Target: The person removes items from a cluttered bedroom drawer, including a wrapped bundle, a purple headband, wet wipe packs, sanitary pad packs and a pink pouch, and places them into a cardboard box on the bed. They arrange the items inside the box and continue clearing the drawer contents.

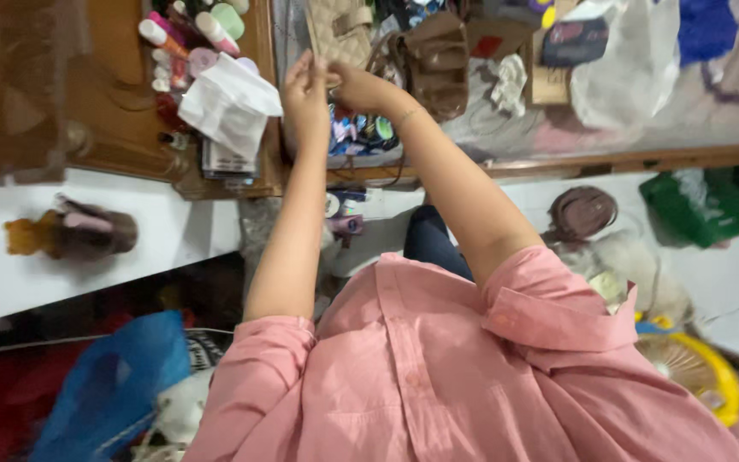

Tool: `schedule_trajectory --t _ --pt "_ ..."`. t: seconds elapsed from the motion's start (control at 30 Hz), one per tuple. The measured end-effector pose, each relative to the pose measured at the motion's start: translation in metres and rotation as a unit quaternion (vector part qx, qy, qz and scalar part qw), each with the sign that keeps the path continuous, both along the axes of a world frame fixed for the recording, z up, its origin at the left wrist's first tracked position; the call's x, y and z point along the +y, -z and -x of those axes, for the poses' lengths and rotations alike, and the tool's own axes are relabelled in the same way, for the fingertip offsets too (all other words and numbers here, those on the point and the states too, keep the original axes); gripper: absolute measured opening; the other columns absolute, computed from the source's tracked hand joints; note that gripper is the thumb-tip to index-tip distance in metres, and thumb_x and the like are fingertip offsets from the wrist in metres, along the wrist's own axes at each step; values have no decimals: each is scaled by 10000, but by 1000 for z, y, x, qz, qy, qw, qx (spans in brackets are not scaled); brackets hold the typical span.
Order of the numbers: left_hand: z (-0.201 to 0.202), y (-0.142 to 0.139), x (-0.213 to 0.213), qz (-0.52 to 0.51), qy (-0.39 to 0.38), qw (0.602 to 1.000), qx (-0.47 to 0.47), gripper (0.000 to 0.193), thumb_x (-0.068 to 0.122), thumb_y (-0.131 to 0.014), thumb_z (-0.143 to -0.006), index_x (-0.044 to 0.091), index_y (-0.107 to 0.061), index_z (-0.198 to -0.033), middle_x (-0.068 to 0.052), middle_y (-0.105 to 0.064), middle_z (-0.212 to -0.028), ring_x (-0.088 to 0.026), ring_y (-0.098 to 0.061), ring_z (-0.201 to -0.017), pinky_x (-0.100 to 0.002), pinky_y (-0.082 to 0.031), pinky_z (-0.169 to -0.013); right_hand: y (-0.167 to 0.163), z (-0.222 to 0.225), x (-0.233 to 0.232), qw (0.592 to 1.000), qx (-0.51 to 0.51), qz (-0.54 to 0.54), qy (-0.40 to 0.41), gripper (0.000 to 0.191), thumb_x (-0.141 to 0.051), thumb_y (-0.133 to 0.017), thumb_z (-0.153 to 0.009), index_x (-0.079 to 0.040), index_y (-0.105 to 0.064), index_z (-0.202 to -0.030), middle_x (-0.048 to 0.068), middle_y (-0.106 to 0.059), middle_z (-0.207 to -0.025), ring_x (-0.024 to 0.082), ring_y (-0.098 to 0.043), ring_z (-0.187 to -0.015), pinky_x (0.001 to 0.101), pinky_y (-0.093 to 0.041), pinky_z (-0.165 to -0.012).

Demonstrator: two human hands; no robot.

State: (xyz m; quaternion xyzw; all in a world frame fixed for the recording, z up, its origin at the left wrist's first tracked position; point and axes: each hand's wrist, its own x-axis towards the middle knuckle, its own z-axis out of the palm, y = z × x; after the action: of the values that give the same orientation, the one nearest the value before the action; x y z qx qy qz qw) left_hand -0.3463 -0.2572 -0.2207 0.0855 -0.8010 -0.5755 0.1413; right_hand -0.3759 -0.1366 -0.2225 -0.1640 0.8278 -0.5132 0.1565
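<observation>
My left hand (pixel 304 96) and my right hand (pixel 359 85) are raised and meet fingertip to fingertip over a cluttered wooden surface. Their fingers are bunched together on something small between them, too small to identify. A thin bracelet (pixel 407 114) circles my right wrist. Just beyond the hands lies a beige quilted bag (pixel 339 30), with a brown handbag (pixel 434 62) to its right. Under the hands sits a colourful patterned pouch (pixel 361 133). My pink shirt (pixel 438 368) fills the bottom of the view.
On the wooden dresser (pixel 117 111) at the left stand several cosmetic bottles (pixel 186 38) and a white crumpled cloth (pixel 231 103). A clear plastic bag (pixel 626 64) is at the right, with a green bag (pixel 699 205), a blue plastic bag (pixel 113 385), a plush toy (pixel 74 231) and a yellow fan (pixel 694 368) lower down.
</observation>
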Motion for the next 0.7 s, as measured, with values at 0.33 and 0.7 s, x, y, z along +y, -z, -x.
schedule_trajectory --t 0.33,0.7 --pt "104 65 157 -199 0 969 -149 884 99 -792 -743 69 -268 -1454 -113 -634 -1153 -187 -674 -971 -293 -557 -805 28 153 179 992 58 -115 -16 323 -126 -674 -802 -56 -681 -1117 221 -717 -1086 371 -679 -1031 421 -538 -904" --pt "180 73 211 -182 -11 962 -201 795 124 -819 -816 55 -397 -1486 -164 -643 -1273 -217 -627 -1130 -345 -530 -940 25 240 196 898 141 -411 74 870 -409 -835 -692 -336 -380 -1430 250 -179 -1560 529 -467 -1260 599 -496 -882"
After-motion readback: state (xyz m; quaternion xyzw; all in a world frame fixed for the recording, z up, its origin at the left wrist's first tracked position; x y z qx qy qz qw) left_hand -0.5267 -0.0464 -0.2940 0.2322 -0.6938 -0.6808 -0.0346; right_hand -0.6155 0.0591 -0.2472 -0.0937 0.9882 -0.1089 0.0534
